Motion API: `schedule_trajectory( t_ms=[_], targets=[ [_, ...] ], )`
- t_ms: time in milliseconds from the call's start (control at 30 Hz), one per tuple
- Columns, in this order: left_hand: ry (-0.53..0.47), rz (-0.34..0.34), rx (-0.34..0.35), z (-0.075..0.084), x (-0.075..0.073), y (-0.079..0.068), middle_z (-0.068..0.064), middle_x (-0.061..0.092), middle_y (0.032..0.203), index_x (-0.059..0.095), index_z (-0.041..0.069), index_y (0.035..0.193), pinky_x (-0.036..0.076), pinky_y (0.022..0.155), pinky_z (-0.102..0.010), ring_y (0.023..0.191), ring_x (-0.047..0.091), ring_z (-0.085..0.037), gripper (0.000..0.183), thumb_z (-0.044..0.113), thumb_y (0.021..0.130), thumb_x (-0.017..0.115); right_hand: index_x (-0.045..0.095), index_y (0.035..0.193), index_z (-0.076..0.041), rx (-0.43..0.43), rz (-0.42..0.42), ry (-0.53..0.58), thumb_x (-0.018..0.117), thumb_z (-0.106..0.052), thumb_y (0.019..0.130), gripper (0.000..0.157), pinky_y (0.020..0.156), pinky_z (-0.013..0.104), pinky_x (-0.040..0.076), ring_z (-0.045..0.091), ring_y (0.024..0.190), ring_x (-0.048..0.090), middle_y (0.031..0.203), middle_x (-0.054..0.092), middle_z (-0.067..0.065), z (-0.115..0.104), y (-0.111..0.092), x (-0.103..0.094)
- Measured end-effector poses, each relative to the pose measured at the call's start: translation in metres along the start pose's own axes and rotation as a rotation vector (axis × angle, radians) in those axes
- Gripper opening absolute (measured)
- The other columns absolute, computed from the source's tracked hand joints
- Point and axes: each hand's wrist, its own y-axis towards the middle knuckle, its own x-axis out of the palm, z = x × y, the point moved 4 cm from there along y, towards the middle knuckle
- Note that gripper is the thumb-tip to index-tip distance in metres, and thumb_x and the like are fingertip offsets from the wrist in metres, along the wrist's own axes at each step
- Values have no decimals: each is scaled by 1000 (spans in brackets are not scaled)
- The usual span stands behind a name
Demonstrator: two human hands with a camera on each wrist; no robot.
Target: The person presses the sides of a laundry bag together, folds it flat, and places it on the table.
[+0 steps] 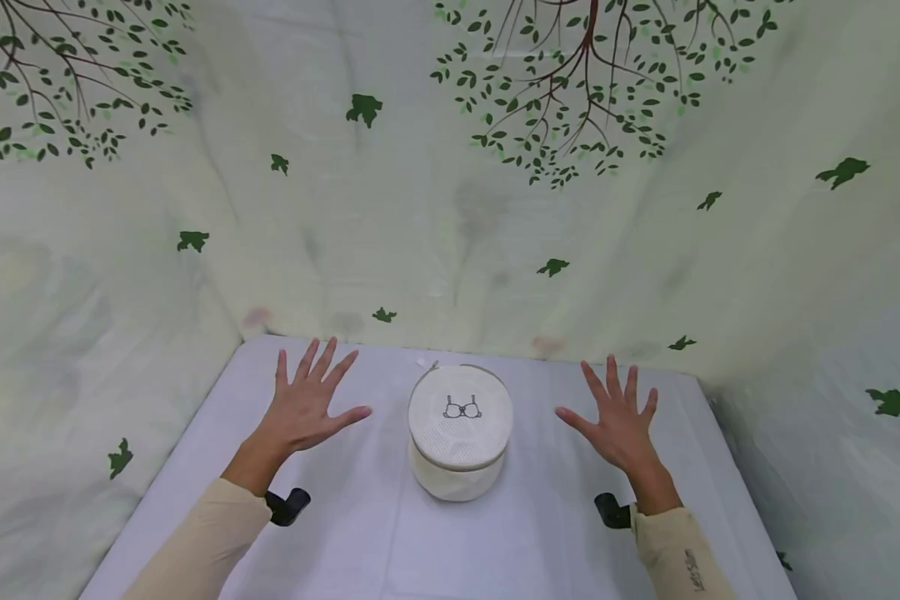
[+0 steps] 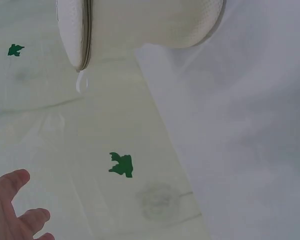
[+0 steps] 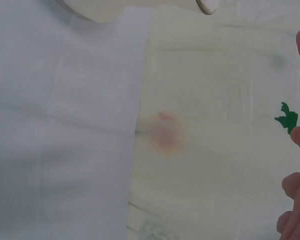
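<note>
We saw the left hand [image 1: 300,414] and right hand [image 1: 619,423] held empty, fingers spread apart, on either side of the round zip bag [image 1: 461,425], which stood between them on the table [image 1: 345,542], probably centred so both could reach it.

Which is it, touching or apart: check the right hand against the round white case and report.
Apart. The head view shows a wide stretch of white cloth between the right hand and the round white case.
</note>
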Motion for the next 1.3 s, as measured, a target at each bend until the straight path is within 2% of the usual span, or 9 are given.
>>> schedule_trajectory(
  t_ms=[200,567,700,833,933,1033,1167,1300],
  targets=[
    [-33,-30,-25,3,11,2,-16,12,151,23,19,145,-5,102,-64,137,7,-37,89,72,76,44,16,146,-22,-28,25,59,51,-65,78,88,98,66,-10,36,135,-20,152,-4,14,0,3,7],
    [-243,-42,-76,7,40,7,-17,18,149,24,18,144,5,103,-63,136,14,-37,84,64,79,48,18,146,-21,-10,32,196,54,-59,80,84,100,65,-4,36,137,-9,153,0,13,-6,4,33],
    [-362,-23,-106,7,50,6,-17,20,148,25,16,144,13,103,-62,134,18,-38,81,58,81,51,21,146,-19,-1,62,260,56,-56,81,83,100,66,4,38,137,0,152,5,13,-13,4,44],
    [-500,-36,-181,8,61,5,-17,19,149,24,15,144,20,101,-63,134,18,-39,79,55,82,52,23,145,-19,19,79,361,57,-55,81,81,99,67,13,37,137,8,152,10,12,-20,5,57],
    [-602,-52,-242,11,68,6,-15,20,149,24,16,144,21,101,-62,135,18,-37,78,54,83,53,25,144,-18,33,86,439,57,-55,81,81,101,64,18,35,137,12,151,12,12,-25,7,69],
    [-707,-74,-276,16,73,9,-12,23,148,24,18,144,25,100,-60,133,24,-35,78,57,82,53,26,144,-17,58,93,525,59,-54,81,80,101,57,27,32,136,18,151,16,11,-30,8,79],
    [-852,-100,-308,24,81,14,-9,31,145,27,19,142,35,97,-54,127,36,-34,77,60,81,53,27,143,-17,88,98,628,61,-50,81,78,91,48,43,30,125,38,148,24,10,-38,10,89],
    [-957,-90,-333,32,87,18,-12,42,138,33,19,139,39,94,-50,121,43,-33,67,53,85,53,30,142,-14,91,95,670,62,-49,80,78,79,39,50,26,107,54,141,38,8,-46,12,94]
  ],
)
